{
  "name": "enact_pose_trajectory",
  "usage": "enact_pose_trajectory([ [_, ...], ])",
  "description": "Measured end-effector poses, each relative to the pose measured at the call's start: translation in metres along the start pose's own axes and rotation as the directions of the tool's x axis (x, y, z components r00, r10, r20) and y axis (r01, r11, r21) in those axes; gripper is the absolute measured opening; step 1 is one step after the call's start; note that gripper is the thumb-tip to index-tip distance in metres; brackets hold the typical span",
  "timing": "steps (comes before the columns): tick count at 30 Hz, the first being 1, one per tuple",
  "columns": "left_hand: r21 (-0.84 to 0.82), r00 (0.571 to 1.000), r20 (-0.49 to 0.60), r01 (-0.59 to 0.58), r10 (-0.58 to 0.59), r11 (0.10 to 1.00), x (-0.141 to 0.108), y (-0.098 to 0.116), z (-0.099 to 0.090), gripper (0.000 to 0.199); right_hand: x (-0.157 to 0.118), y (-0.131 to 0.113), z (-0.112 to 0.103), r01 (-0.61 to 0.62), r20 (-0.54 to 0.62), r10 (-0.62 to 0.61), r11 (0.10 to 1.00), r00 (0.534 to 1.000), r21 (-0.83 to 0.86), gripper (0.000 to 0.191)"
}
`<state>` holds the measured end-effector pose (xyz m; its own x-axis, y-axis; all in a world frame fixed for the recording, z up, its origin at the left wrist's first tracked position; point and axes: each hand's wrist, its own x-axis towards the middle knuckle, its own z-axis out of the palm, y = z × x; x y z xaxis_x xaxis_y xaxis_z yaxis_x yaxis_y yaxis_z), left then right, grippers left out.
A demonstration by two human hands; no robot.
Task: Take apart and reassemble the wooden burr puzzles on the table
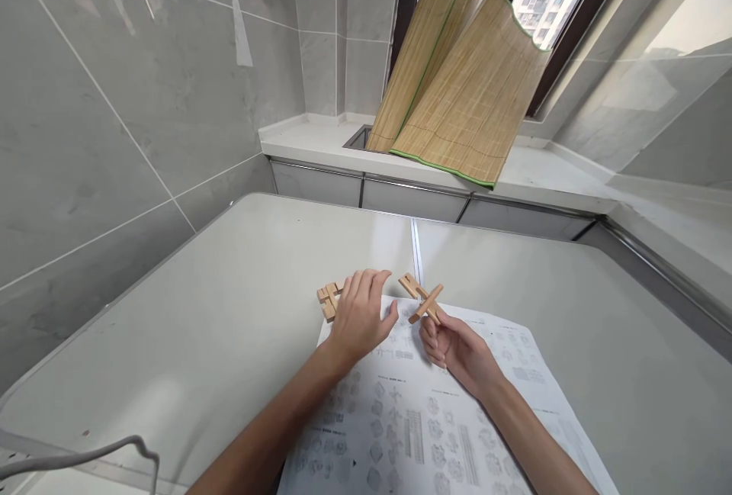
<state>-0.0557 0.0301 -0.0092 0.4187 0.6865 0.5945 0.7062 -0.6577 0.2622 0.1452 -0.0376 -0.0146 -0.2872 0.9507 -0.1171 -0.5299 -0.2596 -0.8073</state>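
Observation:
My right hand (454, 350) pinches a pair of notched wooden puzzle pieces (426, 301), one lying crosswise through the other, held above a printed sheet. My left hand (363, 312) is open, its thumb spread away from the fingers, with nothing visible between them. Right beside its knuckles, more wooden puzzle pieces (328, 299) lie clustered at the upper left corner of the sheet. The hand hides part of this cluster, so I cannot tell whether it touches them. The printed sheet (394, 403) shows rows of small diagrams and lies beneath both hands.
All this rests on a pale table (240, 312) with a seam down its middle. Behind it runs a white counter (309, 146) with a folded bamboo mat (463, 91) leaning by the window. A grey cable (85, 455) crosses the lower left corner. Tiled walls (85, 129) stand at left and right.

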Motion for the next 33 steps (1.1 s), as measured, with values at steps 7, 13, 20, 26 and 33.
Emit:
enact_pose_trajectory([
  [7,0.031,0.960,0.026,-0.280,0.279,0.960,-0.004,0.002,0.008,0.038,0.000,0.006,0.001,-0.020,0.100,0.038,0.984,0.994,-0.174,0.046],
  [13,0.053,0.969,0.052,-0.244,0.241,0.968,-0.006,-0.002,0.012,0.031,-0.002,0.001,0.006,0.007,0.064,0.008,0.970,0.998,-0.243,0.041],
  [20,0.043,0.967,0.059,-0.252,0.249,0.967,-0.005,0.000,0.012,0.037,-0.003,0.001,0.005,-0.015,-0.025,0.009,0.966,1.000,-0.259,0.056],
  [26,0.027,0.966,0.081,-0.247,0.244,0.969,-0.006,0.002,0.013,0.043,-0.004,-0.001,0.007,-0.001,-0.036,-0.010,0.957,0.999,-0.291,0.062],
  [33,0.003,0.968,0.071,-0.241,0.240,0.970,-0.007,0.002,0.016,0.042,-0.004,0.004,0.000,0.050,-0.097,-0.082,0.953,0.992,-0.299,0.053],
])
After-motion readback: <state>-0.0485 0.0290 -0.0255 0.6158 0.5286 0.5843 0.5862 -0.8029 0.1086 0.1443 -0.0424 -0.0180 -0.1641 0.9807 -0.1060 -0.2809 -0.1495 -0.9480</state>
